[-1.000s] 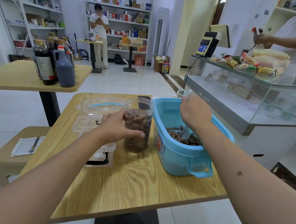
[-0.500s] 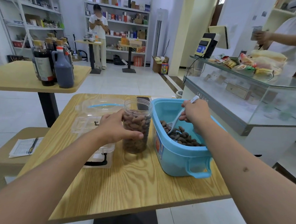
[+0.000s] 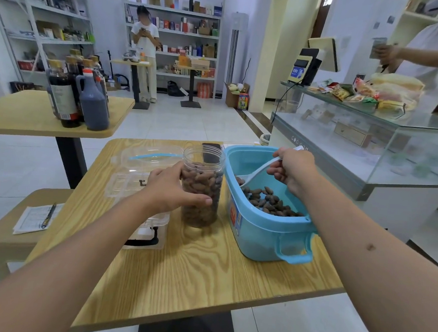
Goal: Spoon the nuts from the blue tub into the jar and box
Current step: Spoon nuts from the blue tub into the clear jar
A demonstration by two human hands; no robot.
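Nuts (image 3: 267, 201) are seen heaped in the near right part of the blue tub (image 3: 260, 231), which stands on the right side of a wooden table (image 3: 192, 273). A white spoon (image 3: 257, 172) is gripped by the right hand (image 3: 291, 168), fingers curled round its handle, with the bowl lowered inside the tub at the far edge of the heap. Just left of the tub, an open clear jar (image 3: 202, 188) is steadied upright by the left hand (image 3: 169, 191), the thumb wrapped across its front; the jar is filled with nuts to well above its middle. A clear plastic box (image 3: 144, 176), its lid raised, is set to the left of the jar, partly hidden behind the left wrist. A dark phone (image 3: 211, 152) is seen lying behind the jar. On a second table (image 3: 24, 118) to the left, dark bottles (image 3: 80, 94) are grouped. A stool (image 3: 10, 239) carrying papers and a pen (image 3: 47, 216) is placed beside the main table. A glass counter (image 3: 370, 140) with packaged snacks (image 3: 368, 93) is visible at right, attended by a person in white (image 3: 433, 56). Another person (image 3: 145, 51) is pictured standing before shelves at the back.
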